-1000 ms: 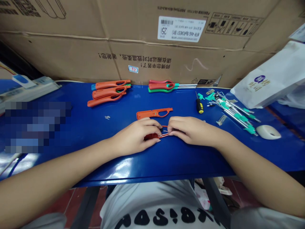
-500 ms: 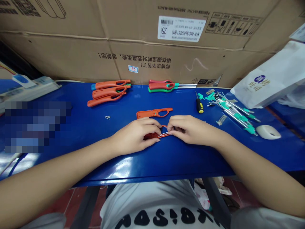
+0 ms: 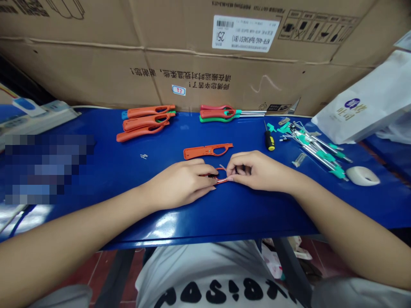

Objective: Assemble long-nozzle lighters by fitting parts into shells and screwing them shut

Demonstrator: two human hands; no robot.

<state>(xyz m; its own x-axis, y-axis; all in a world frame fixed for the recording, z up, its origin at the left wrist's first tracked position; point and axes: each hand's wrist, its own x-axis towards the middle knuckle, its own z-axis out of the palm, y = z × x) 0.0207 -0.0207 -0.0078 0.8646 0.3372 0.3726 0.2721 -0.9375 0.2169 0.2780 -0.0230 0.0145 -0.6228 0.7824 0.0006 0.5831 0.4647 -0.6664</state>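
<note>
My left hand (image 3: 183, 184) lies on the blue table (image 3: 96, 171), fingers closed over an orange plastic shell half (image 3: 220, 173), most of which it hides. My right hand (image 3: 257, 171) meets it from the right, fingertips pinched on a thin wire at the shell's trigger loop. A second orange shell half (image 3: 207, 151) lies open just behind both hands.
Orange handle shells (image 3: 146, 122) and red-green assembled lighters (image 3: 221, 114) lie at the back. A small screwdriver (image 3: 269, 139), metal tubes with green parts (image 3: 316, 147), a white oval object (image 3: 362, 176) and a white bag (image 3: 369, 107) sit on the right. Cardboard boxes (image 3: 192, 51) wall the rear.
Both hands stay together over the shell; my right hand has shifted slightly, and the red loop shows more between the fingers. The view moved a little.
</note>
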